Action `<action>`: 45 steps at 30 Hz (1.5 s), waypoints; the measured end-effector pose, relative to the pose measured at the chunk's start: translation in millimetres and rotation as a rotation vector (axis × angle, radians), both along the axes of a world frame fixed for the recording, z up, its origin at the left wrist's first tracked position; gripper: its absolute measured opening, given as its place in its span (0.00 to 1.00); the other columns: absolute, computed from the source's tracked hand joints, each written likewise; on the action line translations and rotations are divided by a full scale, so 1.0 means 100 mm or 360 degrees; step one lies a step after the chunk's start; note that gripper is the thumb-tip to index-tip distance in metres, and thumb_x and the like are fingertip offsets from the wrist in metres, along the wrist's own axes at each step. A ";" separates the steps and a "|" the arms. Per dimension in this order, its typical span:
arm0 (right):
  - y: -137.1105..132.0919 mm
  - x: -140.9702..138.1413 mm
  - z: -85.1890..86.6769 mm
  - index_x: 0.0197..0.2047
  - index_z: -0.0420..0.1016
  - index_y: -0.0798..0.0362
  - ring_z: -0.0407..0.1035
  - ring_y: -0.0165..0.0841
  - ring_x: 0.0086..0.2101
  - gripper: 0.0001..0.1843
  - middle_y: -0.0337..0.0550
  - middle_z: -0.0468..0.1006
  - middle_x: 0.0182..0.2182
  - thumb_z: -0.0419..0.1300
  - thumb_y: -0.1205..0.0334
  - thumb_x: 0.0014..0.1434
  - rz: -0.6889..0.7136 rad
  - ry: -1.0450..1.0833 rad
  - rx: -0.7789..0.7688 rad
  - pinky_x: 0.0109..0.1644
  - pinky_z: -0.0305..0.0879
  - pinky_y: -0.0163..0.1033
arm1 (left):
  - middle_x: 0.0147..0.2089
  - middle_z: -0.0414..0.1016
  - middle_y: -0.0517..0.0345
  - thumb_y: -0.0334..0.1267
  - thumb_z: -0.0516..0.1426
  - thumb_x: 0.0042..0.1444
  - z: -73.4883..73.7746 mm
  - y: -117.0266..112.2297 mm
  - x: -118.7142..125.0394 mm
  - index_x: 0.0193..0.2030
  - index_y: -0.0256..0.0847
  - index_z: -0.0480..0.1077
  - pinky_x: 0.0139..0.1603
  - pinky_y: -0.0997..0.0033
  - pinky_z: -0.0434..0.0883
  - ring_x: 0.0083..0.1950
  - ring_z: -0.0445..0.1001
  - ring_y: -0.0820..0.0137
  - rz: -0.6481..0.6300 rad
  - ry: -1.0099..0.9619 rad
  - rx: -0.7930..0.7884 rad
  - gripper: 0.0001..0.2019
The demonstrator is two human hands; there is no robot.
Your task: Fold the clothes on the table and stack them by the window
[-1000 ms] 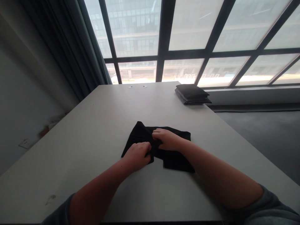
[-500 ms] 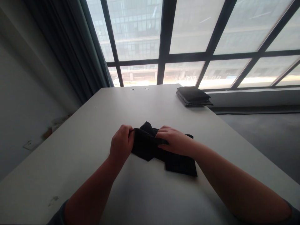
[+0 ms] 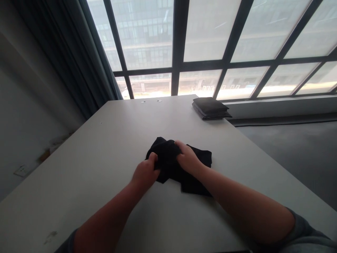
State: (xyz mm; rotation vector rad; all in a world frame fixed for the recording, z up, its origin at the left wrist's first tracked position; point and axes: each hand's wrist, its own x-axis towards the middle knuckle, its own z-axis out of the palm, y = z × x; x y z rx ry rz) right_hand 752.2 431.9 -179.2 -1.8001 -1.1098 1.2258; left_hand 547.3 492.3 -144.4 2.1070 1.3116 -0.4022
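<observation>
Setting: pale table [image 3: 105, 147] set against a tall, dark-framed window [image 3: 205, 31], daylight behind.
Left hand [image 3: 144, 173]: fingers curled and pinched on the near left edge of the black cloth [image 3: 168, 160], knuckles up, low over the tabletop.
Right hand [image 3: 187, 159]: palm down on top of the same cloth, fingers bent into the bunched fabric and closed on it.
Hands together: close to each other, a narrow strip of fabric showing between them.
Cloth position: mid-table, just right of centre; left part gathered into a raised lump between the hands, right part flat under the right wrist and forearm.
Sleeves: grey cuff on the right forearm [image 3: 308, 235] at the lower right corner.
Folded stack [image 3: 210, 107]: dark, flat, at the far right corner of the table, well apart from the hands.
Table marks: two small round caps [image 3: 151, 101] near the far edge; a faint smudge [image 3: 51, 236] at the near left.
Left side: dark curtain [image 3: 86, 59] beside the glass, grey wall with a socket [image 3: 21, 171] low down.
</observation>
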 end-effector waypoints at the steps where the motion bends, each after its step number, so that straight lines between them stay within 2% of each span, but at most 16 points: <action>1: 0.00 0.05 -0.02 0.38 0.68 0.48 0.69 0.38 0.32 0.06 0.41 0.75 0.30 0.55 0.64 0.55 0.0054 -0.0208 0.0008 0.38 0.63 0.40 | 0.39 0.83 0.53 0.36 0.58 0.63 0.01 0.07 -0.01 0.52 0.46 0.64 0.40 0.65 0.71 0.43 0.84 0.54 0.0013 0.0104 0.0038 0.12; 5: 0.02 0.29 -0.10 0.33 0.64 0.48 0.63 0.36 0.28 0.07 0.38 0.67 0.24 0.58 0.67 0.51 0.0123 -0.0736 -0.0052 0.36 0.55 0.40 | 0.36 0.82 0.51 0.38 0.52 0.68 0.15 0.38 -0.12 0.58 0.45 0.64 0.40 0.63 0.71 0.42 0.84 0.52 0.0180 0.0428 0.0317 0.13; 9: 0.05 0.31 -0.09 0.40 0.67 0.48 0.67 0.35 0.31 0.06 0.37 0.72 0.28 0.59 0.63 0.58 0.0093 -0.0274 0.0080 0.37 0.61 0.38 | 0.32 0.80 0.52 0.40 0.51 0.69 0.24 0.53 -0.23 0.61 0.45 0.65 0.40 0.61 0.72 0.39 0.83 0.52 0.0359 0.0448 0.0474 0.16; 12: 0.04 0.30 -0.06 0.62 0.66 0.45 0.74 0.37 0.50 0.22 0.44 0.79 0.51 0.58 0.54 0.66 0.0295 0.0290 0.0279 0.49 0.71 0.41 | 0.36 0.81 0.55 0.42 0.49 0.70 0.12 0.63 -0.39 0.66 0.48 0.61 0.40 0.61 0.76 0.40 0.83 0.56 0.0707 0.0023 0.0371 0.19; 15: 0.00 0.41 -0.15 0.75 0.57 0.38 0.62 0.42 0.69 0.38 0.47 0.64 0.72 0.64 0.51 0.65 0.0665 0.0149 0.0219 0.65 0.66 0.48 | 0.56 0.79 0.50 0.39 0.48 0.70 -0.14 0.76 -0.59 0.71 0.50 0.55 0.48 0.59 0.80 0.49 0.83 0.62 0.0998 -0.0275 0.0347 0.24; 18: -0.11 0.57 -0.34 0.71 0.70 0.43 0.64 0.53 0.67 0.42 0.53 0.69 0.69 0.74 0.54 0.54 0.1003 -0.0397 -0.0166 0.67 0.65 0.55 | 0.71 0.65 0.37 0.40 0.56 0.66 -0.38 0.79 -0.71 0.71 0.44 0.62 0.67 0.48 0.72 0.66 0.74 0.52 0.0708 -0.0030 0.0592 0.27; 21: -0.22 0.64 -0.45 0.65 0.77 0.44 0.76 0.52 0.54 0.41 0.55 0.75 0.61 0.77 0.53 0.48 0.1192 -0.0573 -0.0330 0.53 0.74 0.51 | 0.78 0.57 0.39 0.48 0.61 0.65 -0.53 0.69 -0.70 0.72 0.46 0.66 0.77 0.41 0.58 0.79 0.56 0.45 0.0153 0.0124 0.0553 0.30; 24: -0.25 0.61 -0.39 0.59 0.80 0.43 0.77 0.45 0.43 0.36 0.50 0.76 0.55 0.78 0.55 0.46 0.1254 -0.0578 -0.0320 0.41 0.72 0.44 | 0.81 0.55 0.51 0.54 0.63 0.64 -0.61 0.52 -0.60 0.76 0.57 0.62 0.80 0.34 0.45 0.83 0.44 0.45 -0.0322 0.0069 0.0175 0.35; 26: -0.23 0.56 -0.31 0.52 0.82 0.45 0.74 0.44 0.44 0.29 0.48 0.76 0.51 0.78 0.61 0.44 0.1322 -0.0601 -0.0271 0.41 0.70 0.42 | 0.82 0.53 0.52 0.57 0.64 0.61 -0.61 0.43 -0.53 0.76 0.58 0.63 0.80 0.31 0.41 0.84 0.41 0.44 -0.0501 0.0015 -0.0010 0.37; 29: -0.17 0.48 -0.21 0.37 0.79 0.48 0.71 0.43 0.45 0.14 0.45 0.76 0.42 0.71 0.72 0.47 0.1479 -0.0513 -0.0103 0.43 0.67 0.41 | 0.84 0.48 0.52 0.57 0.66 0.60 -0.59 0.37 -0.43 0.77 0.58 0.62 0.80 0.32 0.39 0.84 0.39 0.46 -0.0692 -0.0170 -0.0077 0.40; 33: -0.10 0.41 -0.28 0.31 0.72 0.50 0.70 0.38 0.40 0.12 0.42 0.75 0.34 0.61 0.78 0.50 0.1516 -0.0361 0.0098 0.43 0.64 0.40 | 0.84 0.46 0.55 0.57 0.67 0.59 -0.65 0.40 -0.30 0.78 0.63 0.58 0.81 0.35 0.39 0.84 0.40 0.48 -0.0862 -0.0344 -0.0084 0.43; 36: -0.06 0.48 -0.47 0.33 0.73 0.51 0.70 0.39 0.41 0.13 0.44 0.77 0.36 0.57 0.79 0.52 0.1283 -0.0554 0.0182 0.46 0.65 0.41 | 0.84 0.49 0.57 0.64 0.62 0.61 -0.86 0.51 -0.21 0.77 0.66 0.60 0.80 0.32 0.39 0.84 0.41 0.44 -0.0723 -0.0136 -0.0121 0.38; 38: -0.05 0.58 -0.63 0.36 0.76 0.51 0.71 0.44 0.47 0.13 0.49 0.79 0.39 0.56 0.78 0.55 0.0982 -0.0876 0.0182 0.54 0.66 0.47 | 0.84 0.49 0.58 0.68 0.57 0.63 -1.06 0.65 -0.17 0.77 0.67 0.60 0.79 0.28 0.39 0.83 0.41 0.40 -0.0539 0.0052 -0.0111 0.36; 40: -0.06 0.69 -0.78 0.43 0.80 0.51 0.69 0.50 0.55 0.15 0.55 0.79 0.50 0.55 0.74 0.61 0.0616 -0.1173 0.0156 0.63 0.63 0.55 | 0.84 0.46 0.58 0.70 0.53 0.64 -1.24 0.87 -0.16 0.77 0.67 0.59 0.77 0.25 0.37 0.83 0.39 0.38 -0.0380 0.0188 -0.0077 0.36; 42: -0.09 0.74 -0.91 0.55 0.80 0.52 0.64 0.54 0.63 0.19 0.59 0.71 0.64 0.55 0.69 0.65 0.0380 -0.1296 0.0150 0.69 0.59 0.60 | 0.85 0.46 0.61 0.70 0.52 0.63 -1.37 1.16 -0.21 0.76 0.69 0.60 0.77 0.26 0.38 0.83 0.39 0.38 -0.0135 0.0352 -0.0041 0.36; 45: -0.16 0.64 -1.01 0.69 0.72 0.52 0.53 0.57 0.72 0.28 0.59 0.60 0.73 0.56 0.63 0.67 0.0504 -0.1214 0.0207 0.73 0.54 0.64 | 0.84 0.50 0.57 0.67 0.53 0.63 -1.45 1.69 -0.42 0.76 0.67 0.61 0.75 0.26 0.47 0.83 0.43 0.38 0.0425 0.0698 0.0052 0.35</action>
